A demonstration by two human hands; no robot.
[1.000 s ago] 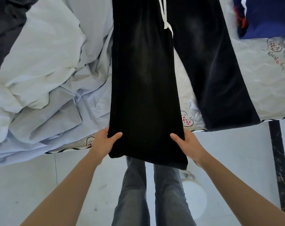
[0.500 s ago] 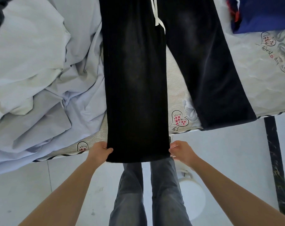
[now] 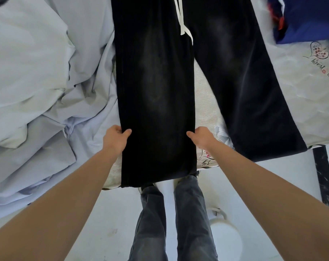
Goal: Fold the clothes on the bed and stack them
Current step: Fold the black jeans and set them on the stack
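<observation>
Bed scene: trousers laid flat, folding barely begun.
Fingers of the left hand [image 3: 116, 137] and right hand [image 3: 202, 137] curl around the side edges of one leg of the black trousers [image 3: 156, 87], spread unfolded across the bed [image 3: 301, 102]; a blue folded garment [image 3: 308, 17] lies aside, pale sheets [image 3: 37, 81] remain crumpled.

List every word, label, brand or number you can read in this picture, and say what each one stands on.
"Best": cursive script, seen upside down, printed on the bedsheet beside a heart motif, at the right.
The words after "Best": too distorted to read.
Script on the bedsheet edge by the right hand: only "Be" shows; the rest is hidden by the arm.
Black trousers: no label or brand visible.
</observation>
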